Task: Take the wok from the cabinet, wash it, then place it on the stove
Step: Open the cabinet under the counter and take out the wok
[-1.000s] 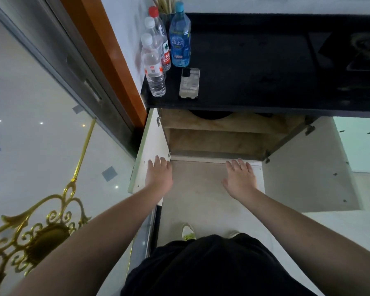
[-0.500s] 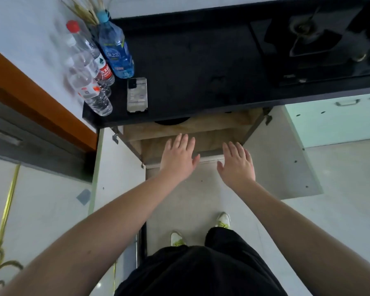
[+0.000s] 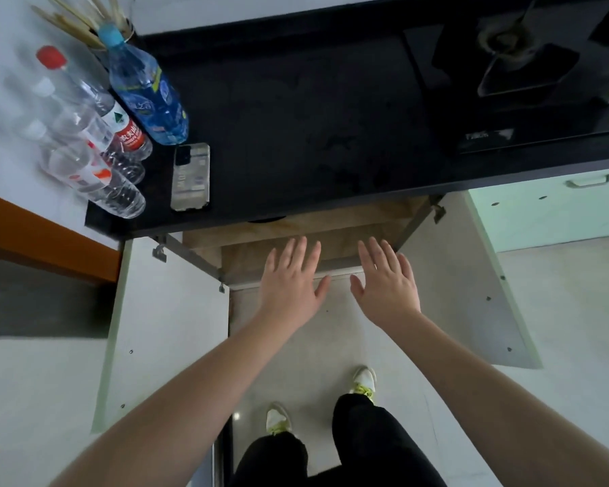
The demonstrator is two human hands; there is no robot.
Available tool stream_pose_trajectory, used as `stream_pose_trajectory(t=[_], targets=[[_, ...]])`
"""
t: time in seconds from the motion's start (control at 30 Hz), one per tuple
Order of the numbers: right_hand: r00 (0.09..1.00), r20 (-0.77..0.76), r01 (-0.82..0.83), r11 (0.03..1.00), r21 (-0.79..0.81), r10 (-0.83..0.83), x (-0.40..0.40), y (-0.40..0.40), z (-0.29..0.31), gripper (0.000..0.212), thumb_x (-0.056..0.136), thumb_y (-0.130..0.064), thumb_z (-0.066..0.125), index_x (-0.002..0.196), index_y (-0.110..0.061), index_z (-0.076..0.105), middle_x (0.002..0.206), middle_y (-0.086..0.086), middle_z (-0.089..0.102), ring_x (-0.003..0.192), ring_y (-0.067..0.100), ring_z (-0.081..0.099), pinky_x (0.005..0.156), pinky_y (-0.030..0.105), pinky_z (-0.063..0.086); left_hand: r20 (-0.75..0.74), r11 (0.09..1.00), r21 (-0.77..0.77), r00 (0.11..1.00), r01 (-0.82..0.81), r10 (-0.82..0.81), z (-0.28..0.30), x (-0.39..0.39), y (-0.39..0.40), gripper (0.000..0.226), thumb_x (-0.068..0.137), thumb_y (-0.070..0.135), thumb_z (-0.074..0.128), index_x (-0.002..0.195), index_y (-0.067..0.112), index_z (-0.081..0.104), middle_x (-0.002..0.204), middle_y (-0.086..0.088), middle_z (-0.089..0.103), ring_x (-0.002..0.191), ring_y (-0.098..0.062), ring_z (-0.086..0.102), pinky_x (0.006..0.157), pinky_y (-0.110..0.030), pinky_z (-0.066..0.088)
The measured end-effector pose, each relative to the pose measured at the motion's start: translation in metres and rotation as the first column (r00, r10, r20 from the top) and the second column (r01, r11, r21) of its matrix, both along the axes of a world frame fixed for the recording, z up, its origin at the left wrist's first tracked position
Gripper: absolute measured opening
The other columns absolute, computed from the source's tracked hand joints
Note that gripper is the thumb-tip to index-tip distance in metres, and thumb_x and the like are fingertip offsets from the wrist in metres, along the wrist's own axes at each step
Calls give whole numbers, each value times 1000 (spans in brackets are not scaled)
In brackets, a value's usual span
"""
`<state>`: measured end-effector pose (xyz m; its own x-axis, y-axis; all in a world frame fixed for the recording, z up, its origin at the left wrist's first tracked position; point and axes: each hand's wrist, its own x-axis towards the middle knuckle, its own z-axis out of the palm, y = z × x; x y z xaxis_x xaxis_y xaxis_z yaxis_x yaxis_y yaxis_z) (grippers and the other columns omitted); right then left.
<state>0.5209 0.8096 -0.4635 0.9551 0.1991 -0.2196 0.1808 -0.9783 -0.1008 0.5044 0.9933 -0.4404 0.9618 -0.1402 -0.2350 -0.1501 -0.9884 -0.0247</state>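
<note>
Left hand (image 3: 290, 281) and right hand (image 3: 384, 282): flat, fingers spread, empty, held before the open cabinet (image 3: 296, 237). Wok: only a dark edge (image 3: 266, 219) shows under the countertop (image 3: 313, 117); interior mostly hidden. Stove (image 3: 517, 72): cut off at right.

Black countertop (image 3: 296, 110) with water bottles (image 3: 95, 142), a phone (image 3: 190, 177) and the stove (image 3: 528, 75).

Open cabinet (image 3: 296, 237) below, stove (image 3: 514, 75) above.
The cabinet under the black table stands with both doors swung wide, showing bare wooden shelves; a dark rounded edge (image 3: 266, 219), possibly the wok, peeks from beneath the tabletop. The glossy black stove sits at the table's right end, nothing on its burner.
</note>
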Motion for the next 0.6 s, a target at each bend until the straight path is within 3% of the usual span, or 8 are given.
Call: stream_pose_trajectory(t=[0.1, 0.27, 0.6], targets=[[998, -16, 53, 999, 11, -52, 8, 5, -21, 69, 98, -49, 24, 155, -18, 2, 164, 2, 1, 150, 20, -4, 122, 42, 2, -75, 993, 36, 991, 114, -111, -27, 9, 2, 72, 96, 61, 1, 157, 21, 2, 165, -6, 4, 151, -25, -1, 121, -49, 6], [991, 1, 130, 990, 59, -131, 15, 21, -55, 68, 98, -43, 29, 155, -18, 1, 164, 4, -1, 150, 21, -5, 122, 42, 2, -42, 986, 53, 987, 159, -156, -59, 29, 10, 72, 97, 61, 1, 157, 22, 1, 165, -5, 2, 151, -24, -5, 121, -48, 3], [984, 23, 173, 976, 133, -177, 21, 26, -122, 71, 93, -50, 20, 155, -22, 0, 164, 0, -1, 150, 17, -5, 121, 41, -1, 28, 994, -64, 996, 87, -85, -120, 46, 1, 74, 94, 62, -3, 157, 25, 0, 165, -3, 2, 151, -23, -3, 121, -47, 9]])
